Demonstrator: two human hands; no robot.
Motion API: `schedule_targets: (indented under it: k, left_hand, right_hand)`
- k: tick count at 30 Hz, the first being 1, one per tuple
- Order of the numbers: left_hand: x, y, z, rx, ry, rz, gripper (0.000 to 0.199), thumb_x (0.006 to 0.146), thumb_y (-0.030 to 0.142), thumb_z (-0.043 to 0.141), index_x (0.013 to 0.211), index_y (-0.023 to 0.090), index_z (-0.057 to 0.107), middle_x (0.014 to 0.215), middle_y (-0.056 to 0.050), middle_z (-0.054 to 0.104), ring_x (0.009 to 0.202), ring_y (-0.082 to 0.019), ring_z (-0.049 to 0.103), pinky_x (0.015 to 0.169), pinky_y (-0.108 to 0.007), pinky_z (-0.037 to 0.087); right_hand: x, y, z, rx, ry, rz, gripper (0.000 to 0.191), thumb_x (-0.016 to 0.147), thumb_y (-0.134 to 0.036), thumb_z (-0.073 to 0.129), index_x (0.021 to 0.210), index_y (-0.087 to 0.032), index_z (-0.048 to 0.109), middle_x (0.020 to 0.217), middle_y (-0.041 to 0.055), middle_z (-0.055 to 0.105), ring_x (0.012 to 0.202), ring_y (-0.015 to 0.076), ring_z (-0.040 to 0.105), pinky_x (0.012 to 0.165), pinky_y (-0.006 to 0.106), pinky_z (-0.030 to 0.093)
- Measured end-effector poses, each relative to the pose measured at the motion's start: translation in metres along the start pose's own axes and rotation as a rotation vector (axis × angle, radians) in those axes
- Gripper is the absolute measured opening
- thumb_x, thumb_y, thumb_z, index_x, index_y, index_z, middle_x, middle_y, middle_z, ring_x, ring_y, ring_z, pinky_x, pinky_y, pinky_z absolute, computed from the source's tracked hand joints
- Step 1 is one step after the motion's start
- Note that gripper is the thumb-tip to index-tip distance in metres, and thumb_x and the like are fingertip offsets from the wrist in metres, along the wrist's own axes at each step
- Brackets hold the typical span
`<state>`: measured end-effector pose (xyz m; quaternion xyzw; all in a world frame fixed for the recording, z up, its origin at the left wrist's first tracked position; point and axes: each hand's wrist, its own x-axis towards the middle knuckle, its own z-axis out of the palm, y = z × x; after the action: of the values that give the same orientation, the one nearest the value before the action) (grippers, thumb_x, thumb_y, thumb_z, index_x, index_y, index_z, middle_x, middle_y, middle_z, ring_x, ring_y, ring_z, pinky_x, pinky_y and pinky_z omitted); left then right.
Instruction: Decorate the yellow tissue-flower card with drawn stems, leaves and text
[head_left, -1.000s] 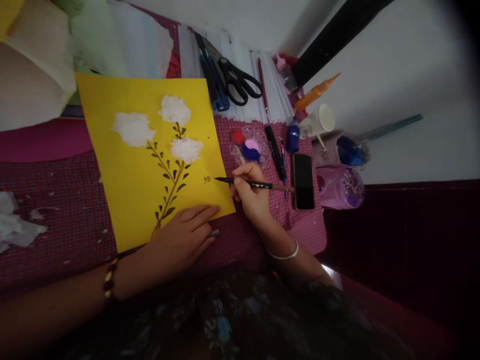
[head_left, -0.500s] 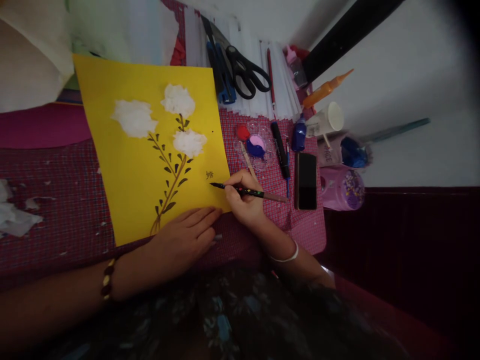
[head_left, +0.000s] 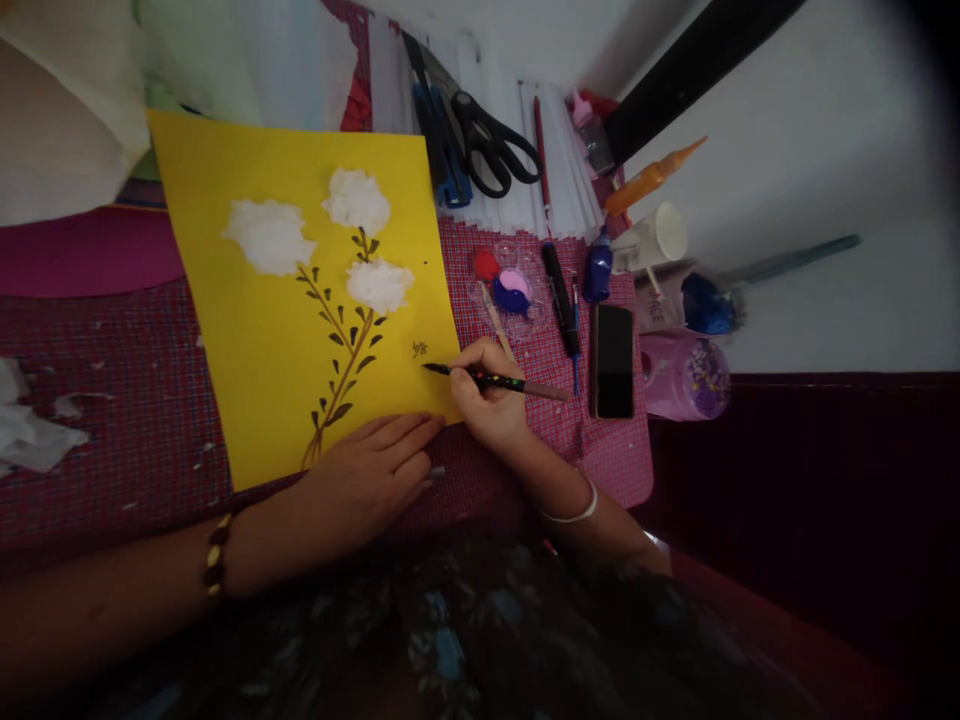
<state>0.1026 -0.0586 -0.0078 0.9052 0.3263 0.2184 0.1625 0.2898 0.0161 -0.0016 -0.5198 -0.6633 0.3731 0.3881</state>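
Note:
A yellow sheet (head_left: pixel 262 370) lies on the checked cloth, bearing three white fluffy blossoms (head_left: pixel 270 236) on painted brown stems (head_left: pixel 349 365) with dark leaves. Small dark marks (head_left: pixel 419 349) stand near its right side. My right hand (head_left: pixel 491 400) grips a paintbrush (head_left: pixel 510 383) between thumb and fingers; the dark tip points left, just below the marks. Whether the tip touches the sheet cannot be told. Flat along the sheet's lower edge rests my left hand (head_left: pixel 367 480), holding nothing, its fingers stretched to the right.
Right of the sheet are a paint palette (head_left: pixel 511 290), a black marker (head_left: pixel 559 298), a phone (head_left: pixel 612 362) and a blue bottle (head_left: pixel 598 268). Black scissors (head_left: pixel 495 145) lie on white paper strips behind. A paper cup (head_left: pixel 660 238) and pink container (head_left: pixel 686 378) stand farther right. Crumpled tissue (head_left: pixel 34 430) is at left.
The brush in my right hand has shifted very slightly to the right. My left hand and the sheet look unchanged.

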Motion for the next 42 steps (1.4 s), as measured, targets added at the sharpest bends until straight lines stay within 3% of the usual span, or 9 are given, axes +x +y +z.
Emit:
schedule_targets:
  k: [26,32,42]
  left_hand:
    - [0.0033,-0.0010,-0.0024,-0.010,0.009,-0.001,0.020,0.099,0.018,0.051,0.099,0.011,0.069,0.129,-0.018,0.069,0.120,-0.028,0.066,0.101,-0.043,0.055]
    - [0.0038,-0.0007,-0.0018,-0.047,0.005,-0.021,0.023,0.101,0.019,0.048,0.101,0.012,0.070,0.130,-0.017,0.069,0.120,-0.027,0.066,0.102,-0.043,0.055]
    - [0.0068,-0.0003,-0.0047,0.032,0.031,0.010,0.026,0.101,0.020,0.046,0.098,0.011,0.070,0.125,-0.017,0.072,0.114,-0.028,0.069,0.095,-0.043,0.059]
  right_hand:
    - [0.0018,-0.0064,-0.0005,0.037,-0.059,0.061,0.008,0.077,-0.023,0.054,0.069,-0.023,0.052,0.062,-0.0042,0.053,0.056,0.0104,0.043,0.052,0.027,0.037]
    - [0.0008,-0.0036,-0.0008,-0.013,0.034,0.008,0.009,0.078,-0.020,0.054,0.070,-0.024,0.054,0.065,-0.0029,0.055,0.062,0.0126,0.049,0.057,0.029,0.042]
    - [0.0007,-0.0024,-0.0009,0.030,0.068,-0.029,0.011,0.081,-0.016,0.054,0.074,-0.024,0.054,0.064,-0.0049,0.054,0.060,0.0113,0.047,0.056,0.029,0.039]
